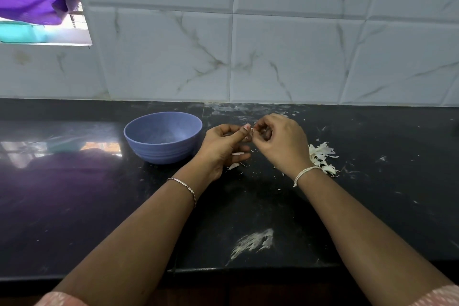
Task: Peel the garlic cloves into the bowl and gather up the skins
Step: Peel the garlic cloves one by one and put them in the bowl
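Pinching the clove in curled fingers of left hand and right hand beside the bowl, likely light, slippery, papery-skinned, best nipped at the tip.

Tabletop, wall behind.
- Bowl: left of centre, toward the wall.
- Left hand: just right of the bowl.
- Right hand: beside the left, garlic clove pinched between both.
- Skins pile: just right of the right hand.
- Skin scrap: under the left hand.
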